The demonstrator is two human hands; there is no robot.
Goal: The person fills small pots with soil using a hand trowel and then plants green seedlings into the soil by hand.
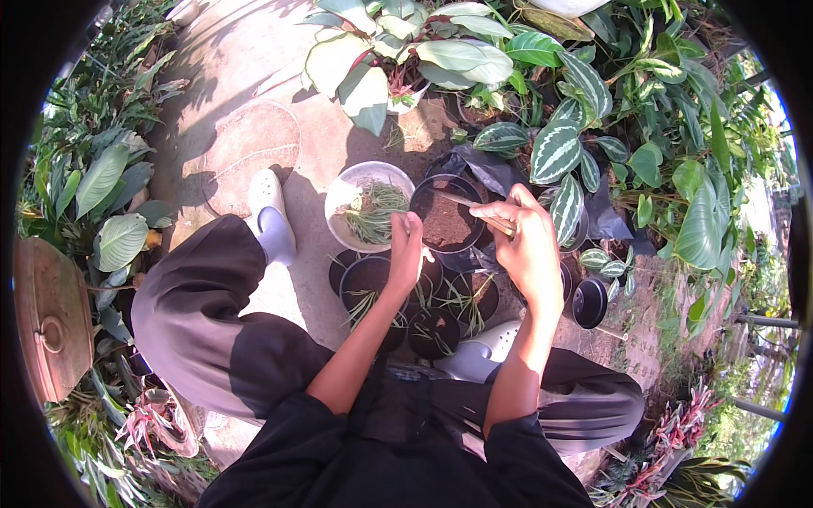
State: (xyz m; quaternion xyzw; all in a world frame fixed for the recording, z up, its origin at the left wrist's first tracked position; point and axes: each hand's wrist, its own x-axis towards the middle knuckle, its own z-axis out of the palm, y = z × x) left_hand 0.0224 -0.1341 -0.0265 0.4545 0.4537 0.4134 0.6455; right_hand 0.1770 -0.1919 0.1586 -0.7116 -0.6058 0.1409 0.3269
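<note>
My right hand [517, 232] grips the handle of a small trowel [454, 198], whose blade reaches over a black plastic pot [446, 178] of brown soil [444, 222]. My left hand [408, 244] is raised at the pot's left side, its fingers drawn together; whether it pinches something is unclear. Just left of that pot, a whitish basin [338, 184] holds a bunch of narrow-leaved green plantlets [375, 213]. Nearer to me stand several dark pots, among them a round one [434, 333] with slender seedlings and another with long thin leaves [470, 298].
Black plastic sheeting [603, 216] lies right of the soil pot, beneath striped-leaf plants [556, 149]. A small black pot [589, 303] lies further right. A large leafy plant [413, 51] stands ahead. My shoes [270, 213] flank the pots, and a terracotta planter [54, 324] is far left.
</note>
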